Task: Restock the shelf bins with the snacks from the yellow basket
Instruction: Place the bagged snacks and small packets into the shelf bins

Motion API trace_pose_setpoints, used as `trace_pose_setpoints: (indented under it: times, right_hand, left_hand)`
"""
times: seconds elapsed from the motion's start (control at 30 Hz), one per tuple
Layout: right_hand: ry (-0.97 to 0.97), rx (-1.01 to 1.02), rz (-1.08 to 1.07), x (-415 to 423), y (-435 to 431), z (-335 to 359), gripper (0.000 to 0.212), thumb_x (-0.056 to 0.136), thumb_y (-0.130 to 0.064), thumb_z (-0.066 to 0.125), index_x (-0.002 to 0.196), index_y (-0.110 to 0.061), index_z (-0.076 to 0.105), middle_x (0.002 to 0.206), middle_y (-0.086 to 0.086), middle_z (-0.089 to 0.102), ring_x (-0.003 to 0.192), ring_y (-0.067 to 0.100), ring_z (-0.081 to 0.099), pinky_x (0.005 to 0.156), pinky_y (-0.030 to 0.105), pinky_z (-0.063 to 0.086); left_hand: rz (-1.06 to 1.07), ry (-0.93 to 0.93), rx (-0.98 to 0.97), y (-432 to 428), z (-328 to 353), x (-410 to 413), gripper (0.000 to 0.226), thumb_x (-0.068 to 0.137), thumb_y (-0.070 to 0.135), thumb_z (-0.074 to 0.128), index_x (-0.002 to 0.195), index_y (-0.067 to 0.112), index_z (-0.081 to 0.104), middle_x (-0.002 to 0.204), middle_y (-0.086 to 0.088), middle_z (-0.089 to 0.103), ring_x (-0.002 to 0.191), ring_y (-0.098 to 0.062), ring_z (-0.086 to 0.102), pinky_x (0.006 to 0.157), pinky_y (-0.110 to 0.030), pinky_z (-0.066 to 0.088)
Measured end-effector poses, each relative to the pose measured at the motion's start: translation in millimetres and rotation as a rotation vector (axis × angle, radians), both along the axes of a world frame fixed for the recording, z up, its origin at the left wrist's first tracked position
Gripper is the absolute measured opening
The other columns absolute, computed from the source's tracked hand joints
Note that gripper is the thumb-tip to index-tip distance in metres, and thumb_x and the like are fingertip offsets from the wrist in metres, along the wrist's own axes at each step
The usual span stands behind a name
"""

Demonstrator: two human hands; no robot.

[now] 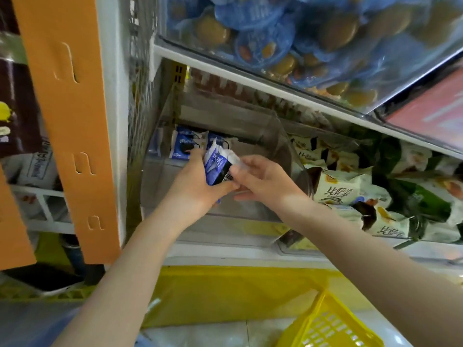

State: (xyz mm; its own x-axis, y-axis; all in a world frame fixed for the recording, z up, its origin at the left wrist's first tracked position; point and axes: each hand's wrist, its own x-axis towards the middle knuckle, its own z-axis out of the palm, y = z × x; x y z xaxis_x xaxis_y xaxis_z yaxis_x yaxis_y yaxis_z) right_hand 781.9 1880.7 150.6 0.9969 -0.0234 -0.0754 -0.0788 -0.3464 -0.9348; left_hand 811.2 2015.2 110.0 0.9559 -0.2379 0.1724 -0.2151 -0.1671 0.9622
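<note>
My left hand (198, 186) grips a small stack of blue and white snack packets (217, 169) inside the clear shelf bin (295, 156) on the middle shelf. My right hand (265, 181) pinches the right edge of those packets from the other side. Two more blue snack packets (183, 145) stand upright against the bin's back wall, just behind my left fingers. The yellow basket (328, 324) sits low at the bottom right, only its corner in view; its contents are hidden.
A neighbouring bin to the right holds several white and green snack bags (338, 189). Above, a tilted clear bin holds blue-wrapped snacks (288, 38). An orange shelf upright (72, 116) stands at the left. A yellow shelf base (225, 294) runs below the bins.
</note>
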Motion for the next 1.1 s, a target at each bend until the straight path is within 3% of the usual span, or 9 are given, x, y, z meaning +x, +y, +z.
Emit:
trace_pose_setpoints:
  times: [0.1,0.3,0.43,0.57,0.7,0.83,0.9,1.0,1.1]
  right_hand:
    - [-0.074,-0.044,0.010,-6,-4,6,0.008,0.089,-0.011,0.059,0.097,-0.007,0.060,0.079,0.005,0.062,0.057,0.001,0.062,0.056,0.016,0.054]
    - [-0.211,0.161,-0.193,-10,-22,16,0.010,0.092,-0.018,0.056,0.085,-0.013,0.061,0.062,-0.005,0.070,0.055,0.005,0.066,0.051,0.015,0.052]
    - [-0.175,0.267,-0.217,-14,-26,11,0.012,0.094,-0.020,0.051,0.093,-0.011,0.059,0.072,0.000,0.073,0.063,0.009,0.070,0.055,0.014,0.053]
    - [-0.212,0.265,-0.254,-14,-30,5,0.008,0.093,-0.017,0.052,0.093,-0.011,0.058,0.079,0.003,0.073,0.069,0.012,0.071,0.057,0.016,0.054]
    - [-0.465,-0.031,-0.075,-23,-31,2,0.020,0.088,-0.002,0.056,0.080,-0.019,0.060,0.087,-0.004,0.068,0.085,0.009,0.067,0.073,0.021,0.054]
    - [-0.567,-0.401,0.073,-38,-28,4,0.035,0.085,0.005,0.059,0.092,-0.029,0.061,0.103,-0.010,0.063,0.098,0.002,0.061,0.085,0.022,0.052]
    - [-0.440,-0.304,0.073,-42,-22,6,0.036,0.086,0.004,0.058,0.097,-0.030,0.061,0.109,-0.008,0.063,0.099,0.004,0.063,0.084,0.026,0.054]
    - [-0.171,0.061,0.077,-47,-14,8,0.030,0.094,-0.004,0.048,0.111,-0.026,0.059,0.115,0.000,0.063,0.097,0.006,0.066,0.074,0.022,0.056]
    - [-0.002,0.319,0.037,-46,-12,10,0.028,0.097,-0.025,0.043,0.122,-0.020,0.052,0.114,0.007,0.065,0.095,0.015,0.068,0.075,0.028,0.057]
  left_hand:
    - [-0.080,0.069,-0.058,-2,5,-3,0.044,0.070,0.028,0.077,0.100,0.028,0.046,0.092,0.016,0.059,0.065,0.013,0.060,0.057,-0.008,0.050]
    - [-0.186,0.270,-0.376,1,13,-12,0.062,0.062,0.041,0.070,0.116,0.015,0.052,0.101,-0.004,0.070,0.082,-0.017,0.070,0.081,-0.033,0.055]
    - [-0.179,0.388,-0.572,-7,14,-18,0.029,0.092,0.016,0.052,0.120,0.009,0.053,0.096,-0.006,0.071,0.070,-0.020,0.070,0.058,-0.025,0.056]
    - [-0.215,0.474,-0.711,-10,16,-15,0.035,0.088,0.025,0.054,0.120,0.010,0.056,0.104,-0.008,0.071,0.092,-0.023,0.068,0.069,-0.035,0.059]
    - [-0.245,0.505,-0.738,-12,15,-16,0.056,0.074,0.033,0.061,0.123,0.007,0.054,0.107,-0.011,0.070,0.095,-0.024,0.068,0.076,-0.037,0.058]
    - [-0.075,0.446,-0.734,-15,12,-13,0.028,0.085,0.005,0.058,0.112,0.013,0.057,0.103,-0.012,0.069,0.086,-0.019,0.070,0.074,-0.031,0.058]
    - [0.042,0.356,-0.754,-16,10,-12,0.030,0.085,-0.005,0.057,0.105,0.017,0.056,0.099,-0.008,0.069,0.079,-0.016,0.070,0.065,-0.027,0.058]
    - [0.201,0.170,-0.694,-17,11,-12,0.045,0.081,-0.004,0.064,0.120,0.014,0.051,0.113,-0.008,0.065,0.096,-0.020,0.066,0.078,-0.034,0.056]
    - [0.292,-0.034,-0.603,-18,11,-13,0.048,0.076,0.000,0.070,0.112,0.023,0.049,0.113,0.000,0.062,0.099,-0.008,0.063,0.079,-0.028,0.054]
